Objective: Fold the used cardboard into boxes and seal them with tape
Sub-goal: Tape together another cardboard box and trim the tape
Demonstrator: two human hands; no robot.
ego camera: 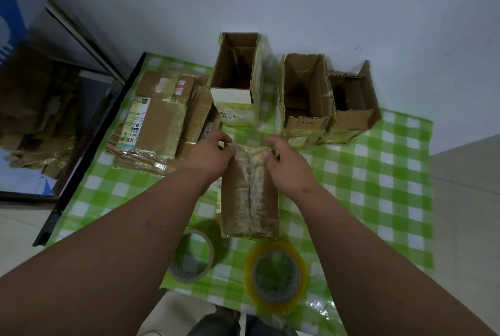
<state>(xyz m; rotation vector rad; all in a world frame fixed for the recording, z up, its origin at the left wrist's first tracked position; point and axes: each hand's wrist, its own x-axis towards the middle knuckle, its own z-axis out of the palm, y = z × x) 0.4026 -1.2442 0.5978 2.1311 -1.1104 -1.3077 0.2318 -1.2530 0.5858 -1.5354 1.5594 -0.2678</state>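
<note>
Pressing tape at box [250, 194] far end, 12 o'clock | left hand [209, 153], right hand [284, 162] curled, pinching there | smooth firmly, keep flaps flush.

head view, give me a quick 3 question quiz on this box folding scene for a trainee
1. How many open boxes stand along the wall at the back of the table?
2. True or false: both tape rolls lie nearer the person than the box in the hands.
3. Which side of the table holds the flat cardboard stack: a) the person's left, b) the person's right?

Key
1. Three: tall box, middle box, right box.
2. True: the pale tape roll and the yellow tape roll lie in front of the taped box, which the left hand and right hand grip at its far end.
3. a: the flat cardboard stack.
</note>
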